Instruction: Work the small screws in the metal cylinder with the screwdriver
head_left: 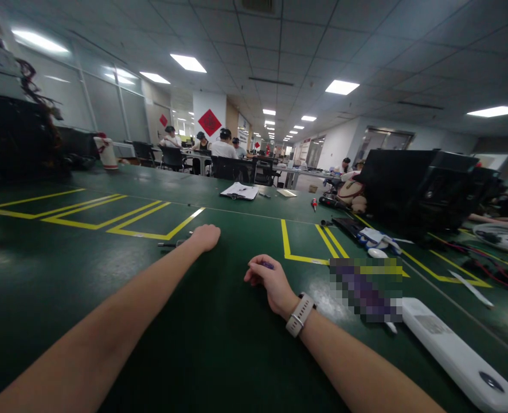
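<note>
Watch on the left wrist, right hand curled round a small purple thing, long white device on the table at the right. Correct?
Not quite: the head view shows the watch on the right wrist, not the left. The rest stands: the right hand is curled round a small purple thing, and the long white device lies on the table at the right.

A purple item (267, 265) is mostly hidden in the curled right grip (268, 281). A patch (366, 289) on the bench (219, 344) is pixelated. The white device (460, 355) is cut by the lower edge.
</note>
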The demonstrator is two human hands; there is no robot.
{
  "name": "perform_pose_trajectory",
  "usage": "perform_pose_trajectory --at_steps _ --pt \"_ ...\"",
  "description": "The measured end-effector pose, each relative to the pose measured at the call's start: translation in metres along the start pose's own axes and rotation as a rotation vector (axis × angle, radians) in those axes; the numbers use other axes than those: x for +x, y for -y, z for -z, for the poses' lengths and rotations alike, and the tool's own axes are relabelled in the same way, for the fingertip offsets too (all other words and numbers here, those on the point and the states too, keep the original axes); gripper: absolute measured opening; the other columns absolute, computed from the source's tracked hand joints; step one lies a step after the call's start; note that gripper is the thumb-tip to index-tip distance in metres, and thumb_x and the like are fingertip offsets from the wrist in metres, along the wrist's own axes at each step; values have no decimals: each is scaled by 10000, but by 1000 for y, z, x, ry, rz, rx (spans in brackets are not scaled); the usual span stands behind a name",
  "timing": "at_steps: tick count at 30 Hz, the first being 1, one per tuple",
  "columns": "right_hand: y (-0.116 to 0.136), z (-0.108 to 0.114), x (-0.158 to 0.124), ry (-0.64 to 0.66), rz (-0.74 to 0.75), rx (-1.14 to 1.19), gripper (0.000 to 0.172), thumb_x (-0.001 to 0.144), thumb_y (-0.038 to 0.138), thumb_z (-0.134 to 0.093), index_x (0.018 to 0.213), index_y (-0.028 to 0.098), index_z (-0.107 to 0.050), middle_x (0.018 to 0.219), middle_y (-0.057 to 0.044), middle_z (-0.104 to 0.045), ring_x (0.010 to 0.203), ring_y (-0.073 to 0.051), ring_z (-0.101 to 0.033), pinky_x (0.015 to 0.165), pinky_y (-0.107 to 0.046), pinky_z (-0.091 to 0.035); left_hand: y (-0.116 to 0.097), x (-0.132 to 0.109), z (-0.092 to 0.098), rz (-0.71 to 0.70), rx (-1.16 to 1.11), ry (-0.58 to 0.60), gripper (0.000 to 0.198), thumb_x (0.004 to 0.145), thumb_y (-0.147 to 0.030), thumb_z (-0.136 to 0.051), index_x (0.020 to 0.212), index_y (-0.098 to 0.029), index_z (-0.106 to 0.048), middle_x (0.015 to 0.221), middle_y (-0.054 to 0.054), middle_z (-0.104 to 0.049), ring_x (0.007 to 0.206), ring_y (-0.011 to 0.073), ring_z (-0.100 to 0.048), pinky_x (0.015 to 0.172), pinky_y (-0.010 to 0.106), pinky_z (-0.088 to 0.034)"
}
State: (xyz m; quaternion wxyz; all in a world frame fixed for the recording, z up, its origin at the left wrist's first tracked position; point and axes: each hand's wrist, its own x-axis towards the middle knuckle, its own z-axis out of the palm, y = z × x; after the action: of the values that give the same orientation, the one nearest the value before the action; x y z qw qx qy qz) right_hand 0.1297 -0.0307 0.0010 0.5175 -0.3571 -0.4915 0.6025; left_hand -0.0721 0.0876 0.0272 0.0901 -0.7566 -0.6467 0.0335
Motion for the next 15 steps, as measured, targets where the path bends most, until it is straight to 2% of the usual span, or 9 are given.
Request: perform_pose_trajectory --at_steps 6,12,13,15 --pt "-2 2 2 -12 7 31 128 650 264 -646 697 166 -579 520 5 -614 512 -117 -533 519 -236 -380 -9 -11 -5 114 -43 -13 316 848 -289 -516 1128 -143 -510 1129 94 -549 946 209 -570 782 409 -490" --pt "-1 6 6 -86 29 158 120 649 255 -631 710 171 -571 516 12 -602 479 -105 -506 483 -226 -367 -33 -33 2 86 -93 -26 305 851 -292 -512 1118 -144 -515 1112 88 -558 929 203 -575 772 404 -494" --pt "0 7 6 -101 32 185 114 646 249 -628 705 174 -566 514 16 -597 475 -102 -502 479 -223 -365 -40 -39 4 60 -99 -43 250 880 -254 -444 1020 -96 -578 1018 122 -599 893 221 -591 749 386 -491" --pt "3 10 8 -131 40 233 104 640 237 -626 693 180 -556 512 23 -589 472 -97 -498 477 -219 -365 -54 -53 8 0 -109 -80 315 895 -200 -345 892 -59 -627 905 165 -625 872 254 -599 718 370 -483"
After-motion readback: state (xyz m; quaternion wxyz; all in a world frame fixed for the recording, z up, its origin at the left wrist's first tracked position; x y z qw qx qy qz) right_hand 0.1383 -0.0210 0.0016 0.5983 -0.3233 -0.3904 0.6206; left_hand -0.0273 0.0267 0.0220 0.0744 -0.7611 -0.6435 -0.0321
